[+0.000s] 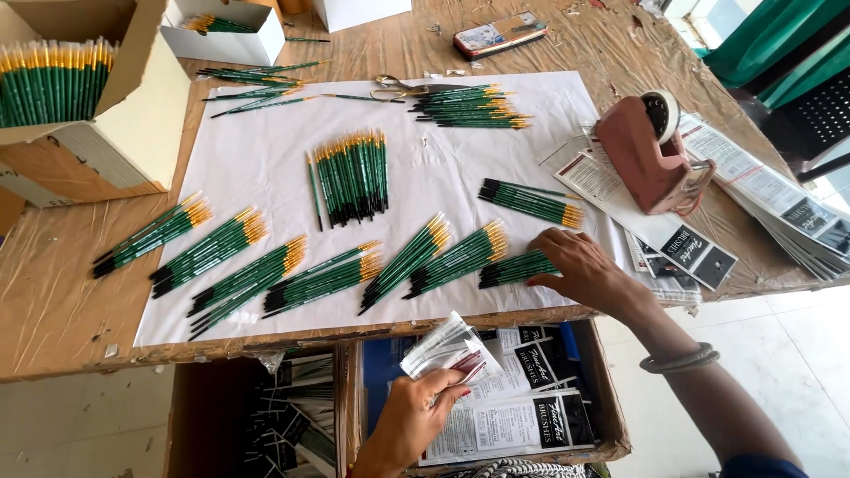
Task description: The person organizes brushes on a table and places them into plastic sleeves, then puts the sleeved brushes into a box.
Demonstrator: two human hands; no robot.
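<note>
on the white sheet (266, 159) over the worn table (53, 310), near its front edge, the right hand (584, 270) rests spread on a small bundle of green brushes (518, 268), fingers flat, not closed round it. below the edge, over a box (611, 416) of printed cards, the left hand (412, 420) pinches a clear sleeve (443, 347). judged light, thin, prone to rolling and scattering; best gathered at mid-handle. the sleeve looks limp and slippery; hold near its mouth.

Glossy green brushes (518, 268) w/ gold metal ferrules on matt white paper sheet (266, 159); clear shiny plastic sleeve (440, 348); rough wood table (53, 301).
</note>
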